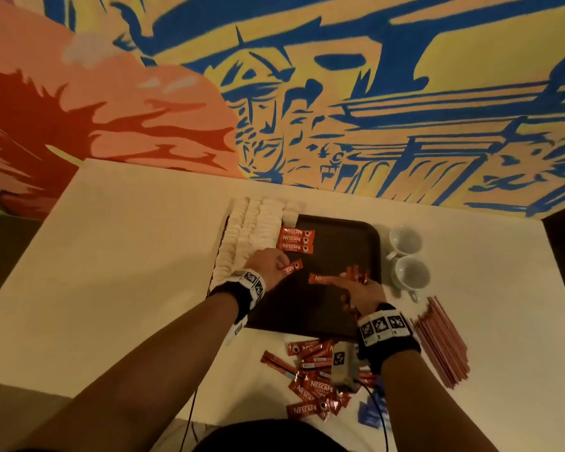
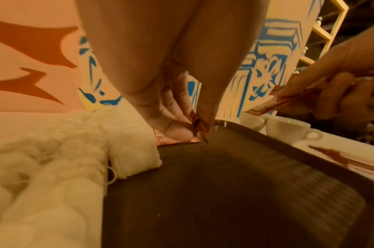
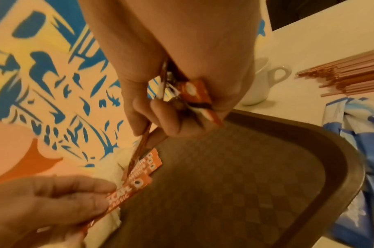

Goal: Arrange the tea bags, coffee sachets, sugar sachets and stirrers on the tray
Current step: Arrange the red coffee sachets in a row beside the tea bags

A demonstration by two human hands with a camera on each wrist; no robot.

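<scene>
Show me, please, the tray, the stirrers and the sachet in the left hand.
tray [image 1: 346, 243], head view, bare far-right floor.
stirrers [image 1: 441, 340], head view, middle of the bundle.
sachet in the left hand [image 1: 295, 266], head view, its exposed end.

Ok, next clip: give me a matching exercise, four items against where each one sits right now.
Items:
1. white fluffy tea bags
2. pink thin stirrers
3. two white ceramic cups
4. single red coffee sachet

Places:
A. pinched in the left hand
B. table, right of the dark brown plastic tray, far side
C. left side of the tray, in rows
D. table, right of the tray, near side

Pairs: 1-C, 2-D, 3-B, 4-A
</scene>
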